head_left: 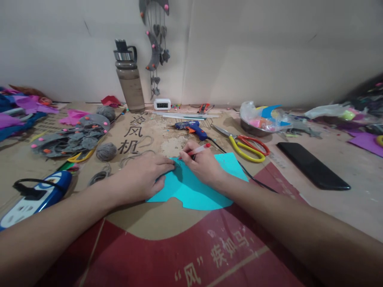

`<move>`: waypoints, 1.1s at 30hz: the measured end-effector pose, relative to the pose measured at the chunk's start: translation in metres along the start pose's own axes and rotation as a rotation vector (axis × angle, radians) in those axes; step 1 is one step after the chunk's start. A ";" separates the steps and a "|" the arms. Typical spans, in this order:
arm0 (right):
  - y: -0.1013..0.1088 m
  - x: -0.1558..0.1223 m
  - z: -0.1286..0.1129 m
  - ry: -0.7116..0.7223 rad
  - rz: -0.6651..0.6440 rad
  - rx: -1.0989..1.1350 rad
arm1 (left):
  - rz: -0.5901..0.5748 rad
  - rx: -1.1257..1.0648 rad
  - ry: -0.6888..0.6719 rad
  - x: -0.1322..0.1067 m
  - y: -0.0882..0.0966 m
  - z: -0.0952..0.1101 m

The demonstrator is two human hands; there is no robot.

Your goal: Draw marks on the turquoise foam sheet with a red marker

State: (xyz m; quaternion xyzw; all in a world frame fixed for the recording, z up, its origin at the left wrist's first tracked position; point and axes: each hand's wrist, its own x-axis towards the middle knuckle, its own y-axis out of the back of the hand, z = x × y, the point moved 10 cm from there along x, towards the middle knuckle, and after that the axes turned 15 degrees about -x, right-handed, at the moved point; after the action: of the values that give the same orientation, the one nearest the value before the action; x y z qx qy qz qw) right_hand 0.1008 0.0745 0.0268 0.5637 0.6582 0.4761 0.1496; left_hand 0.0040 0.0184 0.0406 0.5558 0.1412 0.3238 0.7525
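Observation:
A turquoise sheet (206,187) of felt or paper lies on the cardboard in front of me, with a notch cut in its near edge. My left hand (146,173) rests on its left part, fingers extended and pressing down near the far edge. In my right hand (203,165) is a pen (199,150) with a red end, pinched and tilted. Its tip points at the sheet's far edge, close to my left fingertips, though my fingers partly hide it. Beyond my hands sits a blue glue gun (193,128).
Scissors (247,149) with red and yellow handles lie to the right, near a black phone (312,165) and a bowl (257,128) of craft pieces. At left are grey yarn (106,152) and a power strip (37,195). A water bottle (130,85) stands by the wall.

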 end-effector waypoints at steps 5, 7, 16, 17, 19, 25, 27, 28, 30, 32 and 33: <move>-0.001 0.000 -0.001 0.004 -0.005 0.001 | -0.044 0.039 0.023 0.000 -0.004 -0.002; -0.002 0.001 -0.001 0.010 -0.006 0.004 | -0.066 0.065 0.039 0.000 -0.006 -0.003; -0.004 0.002 0.001 -0.007 -0.021 0.025 | -0.119 0.117 0.099 -0.002 -0.008 -0.006; -0.004 0.003 0.001 -0.010 -0.021 0.027 | -0.126 0.120 0.108 -0.002 -0.008 -0.006; -0.005 0.003 0.002 -0.013 -0.024 0.032 | -0.144 0.120 0.123 -0.003 -0.008 -0.007; -0.008 0.006 0.005 -0.024 -0.023 0.032 | -0.176 0.099 0.151 -0.004 -0.008 -0.006; -0.009 0.007 0.004 -0.025 -0.031 0.022 | -0.183 0.089 0.158 -0.004 -0.008 -0.006; -0.009 0.007 0.003 -0.029 -0.037 0.018 | -0.183 0.085 0.164 -0.004 -0.008 -0.007; -0.009 0.008 0.003 -0.040 -0.050 0.016 | -0.178 0.073 0.176 -0.005 -0.007 -0.007; -0.009 0.008 0.003 -0.048 -0.054 0.021 | -0.178 0.060 0.185 -0.005 -0.007 -0.008; -0.009 0.008 0.004 -0.050 -0.053 0.023 | -0.183 0.057 0.191 -0.006 -0.007 -0.008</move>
State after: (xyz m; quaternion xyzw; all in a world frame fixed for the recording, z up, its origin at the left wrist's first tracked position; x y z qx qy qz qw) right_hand 0.0955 0.0839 0.0202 0.5597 0.6744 0.4499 0.1720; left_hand -0.0025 0.0197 0.0301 0.5283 0.2715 0.3012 0.7460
